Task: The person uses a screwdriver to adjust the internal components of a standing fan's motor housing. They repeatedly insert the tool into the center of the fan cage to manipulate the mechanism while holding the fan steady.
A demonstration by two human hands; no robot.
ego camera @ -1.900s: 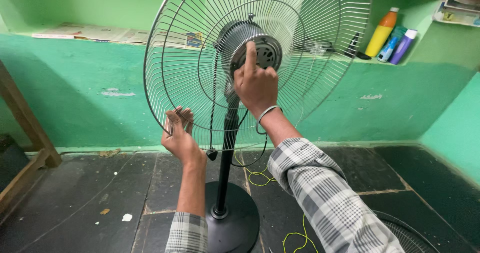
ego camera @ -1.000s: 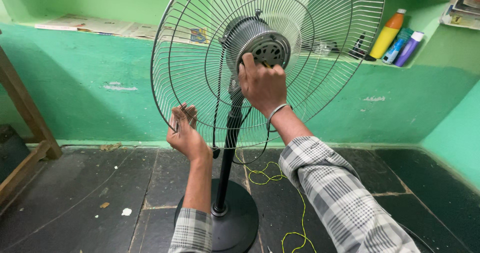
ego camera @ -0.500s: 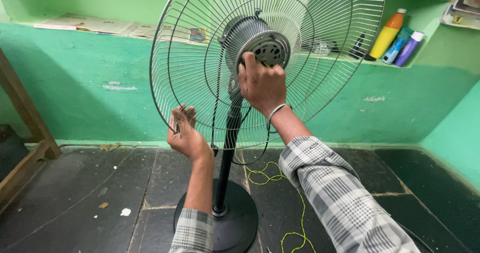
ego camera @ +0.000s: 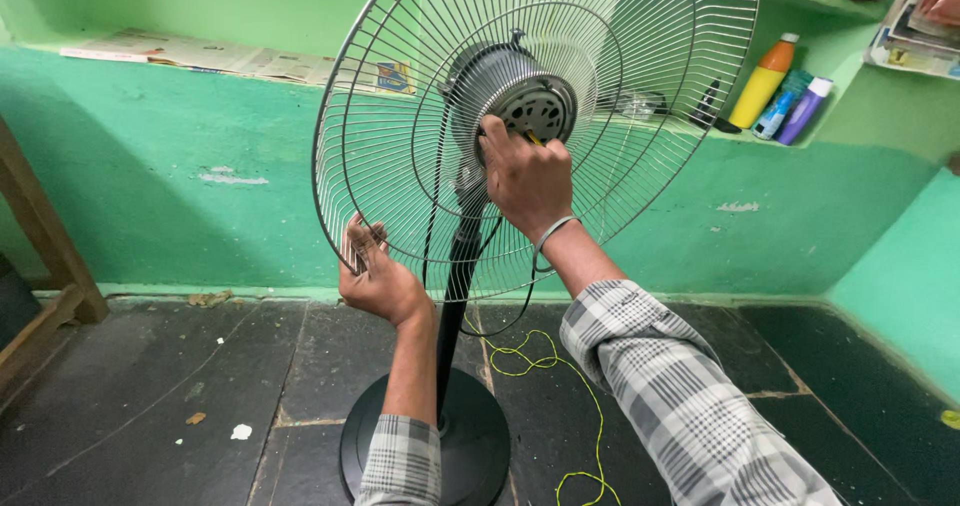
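Standing on the dark floor (ego camera: 150,386) before the green wall: pedestal fan (ego camera: 465,296). Left hand (ego camera: 375,276) curled around the lower left rim of the fan's wire guard (ego camera: 400,86). Right hand (ego camera: 525,181) closed against the motor housing (ego camera: 515,96) at the guard's centre, fingers pinching something small and yellowish there.

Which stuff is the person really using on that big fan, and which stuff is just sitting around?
In use:
- wire fan guard, gripped at its lower rim by the left hand
- grey motor housing, where the right hand works
- black fan stand

Just lying about:
- orange bottle, purple bottle
- newspapers on the ledge
- yellow string
- wooden frame
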